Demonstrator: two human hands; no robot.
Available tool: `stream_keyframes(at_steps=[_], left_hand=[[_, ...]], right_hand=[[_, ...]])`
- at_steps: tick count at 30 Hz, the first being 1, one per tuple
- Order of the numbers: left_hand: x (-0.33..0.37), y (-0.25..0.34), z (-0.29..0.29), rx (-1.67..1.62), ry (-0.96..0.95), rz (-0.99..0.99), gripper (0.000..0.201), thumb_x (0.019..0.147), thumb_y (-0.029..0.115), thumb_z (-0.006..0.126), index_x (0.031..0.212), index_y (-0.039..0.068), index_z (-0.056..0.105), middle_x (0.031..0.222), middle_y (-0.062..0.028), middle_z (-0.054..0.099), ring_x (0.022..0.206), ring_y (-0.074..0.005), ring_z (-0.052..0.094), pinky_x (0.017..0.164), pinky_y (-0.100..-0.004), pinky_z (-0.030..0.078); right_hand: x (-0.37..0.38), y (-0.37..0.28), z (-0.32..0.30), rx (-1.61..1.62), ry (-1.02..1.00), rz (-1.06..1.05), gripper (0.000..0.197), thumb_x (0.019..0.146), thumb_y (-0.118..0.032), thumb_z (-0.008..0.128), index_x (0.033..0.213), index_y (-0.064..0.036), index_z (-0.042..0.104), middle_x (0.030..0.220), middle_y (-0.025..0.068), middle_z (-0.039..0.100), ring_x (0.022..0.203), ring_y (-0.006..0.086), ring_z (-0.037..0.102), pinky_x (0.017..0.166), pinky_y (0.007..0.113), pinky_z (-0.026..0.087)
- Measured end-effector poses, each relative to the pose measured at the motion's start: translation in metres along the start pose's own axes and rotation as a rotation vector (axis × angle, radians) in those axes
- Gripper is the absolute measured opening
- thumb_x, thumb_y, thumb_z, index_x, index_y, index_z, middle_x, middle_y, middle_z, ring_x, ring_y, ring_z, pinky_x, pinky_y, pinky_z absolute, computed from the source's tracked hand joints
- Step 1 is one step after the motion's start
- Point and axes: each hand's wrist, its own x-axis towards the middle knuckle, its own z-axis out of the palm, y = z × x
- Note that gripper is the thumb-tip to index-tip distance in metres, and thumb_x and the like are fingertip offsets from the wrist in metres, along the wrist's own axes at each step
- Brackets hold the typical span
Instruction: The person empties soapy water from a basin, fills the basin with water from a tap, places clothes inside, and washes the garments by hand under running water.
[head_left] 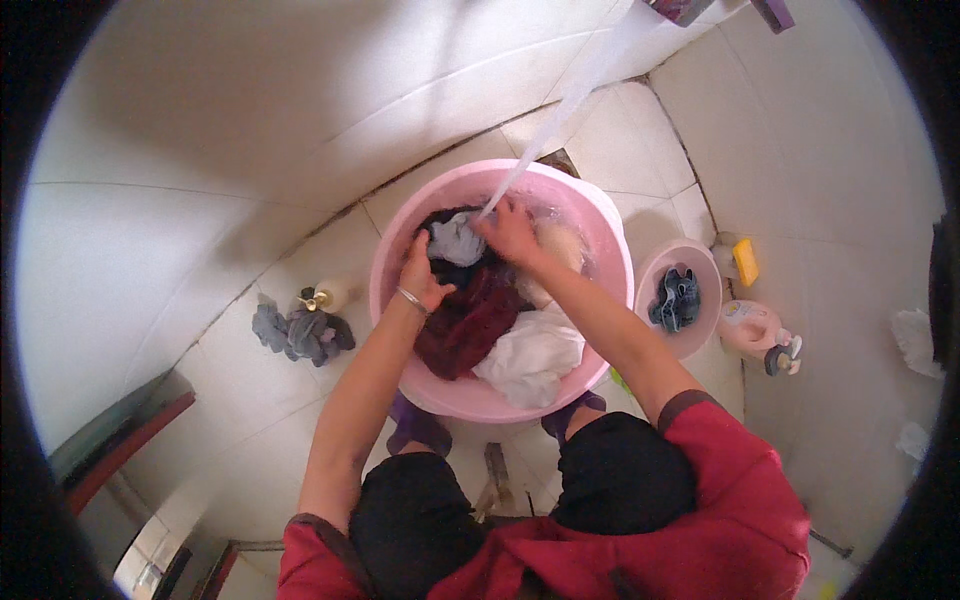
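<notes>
A large pink basin [383,270] of wet laundry stands on the floor in front of me. My left hand [427,280] is over its left side, thumb and fingers spread beside a light grey cloth [455,240] and a black one under it. From the right, my right hand [510,235] curls its fingers on the edge of the grey cloth, where a water stream [535,150] comes down. Nearer to me in the basin lie a dark red garment [465,335] and a white cloth [535,358]. A cream-coloured cloth [560,250] is partly covered by my right forearm.
Right of the basin is a smaller pink tub [707,290] with dark blue denim in it. A pink detergent jug [750,325], a pump bottle [785,355] and a yellow item [746,262] stand by the right wall. Dark grey cloths [310,335] lie on the left floor.
</notes>
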Motion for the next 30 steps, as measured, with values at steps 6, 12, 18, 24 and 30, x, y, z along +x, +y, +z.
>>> stream_keyframes(at_steps=[6, 12, 18, 24, 30], left_hand=[[0.032, -0.028, 0.039, 0.233, 0.333, -0.07, 0.046, 0.082, 0.043, 0.042, 0.118, 0.013, 0.04, 0.117, -0.0082, 0.044, 0.109, -0.0261, 0.04, 0.091, -0.0529, 0.027], [0.002, 0.003, -0.008, -0.234, -0.418, -0.002, 0.036, 0.084, 0.041, 0.036, 0.102, 0.013, 0.049, 0.097, -0.0044, 0.054, 0.088, -0.02, 0.053, 0.078, -0.035, 0.045], [-0.021, -0.012, 0.031, -0.116, 0.245, -0.04, 0.032, 0.086, 0.032, 0.036, 0.104, 0.009, 0.05, 0.101, -0.0053, 0.053, 0.093, -0.0203, 0.051, 0.083, -0.0324, 0.04], [-0.003, 0.008, -0.007, 0.091, 0.071, -0.042, 0.048, 0.08, 0.039, 0.048, 0.117, 0.011, 0.037, 0.122, -0.0077, 0.038, 0.109, -0.0248, 0.038, 0.085, -0.0493, 0.035], [0.007, -0.023, 0.055, 0.273, 0.18, 0.156, 0.045, 0.076, 0.037, 0.053, 0.11, 0.012, 0.04, 0.112, -0.008, 0.038, 0.098, -0.0319, 0.04, 0.08, -0.0467, 0.038]], right_hand=[[0.022, 0.093, -0.007, -0.159, -0.035, -0.402, 0.022, 0.074, -0.018, 0.051, 0.087, -0.0012, 0.054, 0.092, 0.0179, 0.053, 0.084, 0.0326, 0.051, 0.07, 0.039, 0.041], [-0.1, -0.106, -0.021, 0.342, 0.077, -0.842, 0.021, 0.069, -0.024, 0.06, 0.07, -0.0034, 0.055, 0.071, 0.0097, 0.052, 0.065, 0.0277, 0.053, 0.056, 0.032, 0.045], [-0.038, -0.072, -0.021, -0.424, -0.045, -0.577, 0.021, 0.074, -0.026, 0.055, 0.077, -0.0061, 0.058, 0.076, 0.0114, 0.056, 0.07, 0.0279, 0.056, 0.06, 0.035, 0.045], [0.001, 0.011, 0.007, 0.386, -0.011, -0.279, 0.034, 0.081, -0.029, 0.042, 0.096, 0.0002, 0.053, 0.1, 0.0228, 0.052, 0.092, 0.0379, 0.049, 0.084, 0.04, 0.037], [0.026, 0.095, -0.013, -0.317, -0.239, -0.294, 0.022, 0.074, -0.017, 0.053, 0.088, -0.0005, 0.055, 0.095, 0.0187, 0.053, 0.089, 0.0325, 0.049, 0.077, 0.035, 0.039]])
